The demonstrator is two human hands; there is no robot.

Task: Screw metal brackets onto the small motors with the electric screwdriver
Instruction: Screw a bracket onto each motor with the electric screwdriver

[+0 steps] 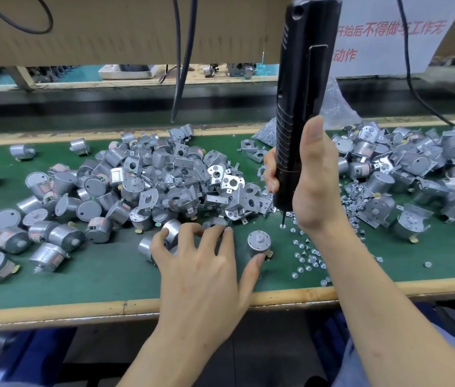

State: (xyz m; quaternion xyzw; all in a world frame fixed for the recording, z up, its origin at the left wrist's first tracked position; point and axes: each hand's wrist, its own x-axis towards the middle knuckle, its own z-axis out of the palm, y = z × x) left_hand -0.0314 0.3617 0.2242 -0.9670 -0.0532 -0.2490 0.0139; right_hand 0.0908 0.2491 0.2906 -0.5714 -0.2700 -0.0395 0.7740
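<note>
Right hand [315, 185] is wrapped tight round the electric screwdriver [301, 107], which stands pretty much straight up and down, bit [284, 216] pointing at the bench and its tip sitting right on one loose screw [282, 226], so I'd guess it's picking that up. Left hand [201, 263] is spread wide and flat-ish, not gripping anything as far as I can see: thumb [255, 261] rests against the near edge of a single upright motor [259, 241], shaft up, while the fingertips [227, 231] reach to about 12 o'clock and touch a small bracket [215, 221] at the foot of the big heap of motors and brackets [192, 177]. The bit that matters: that upright motor sits between the two hands, at roughly 2 o'clock from the left palm and 7 o'clock from the driver tip, near both, with the left actually touching it. It's got no bracket on yet. Scattered screws [308, 255] lie at 5 o'clock from the driver tip on the green mat [95, 277], and another heap [402, 169] sits off at 3 o'clock.
</note>
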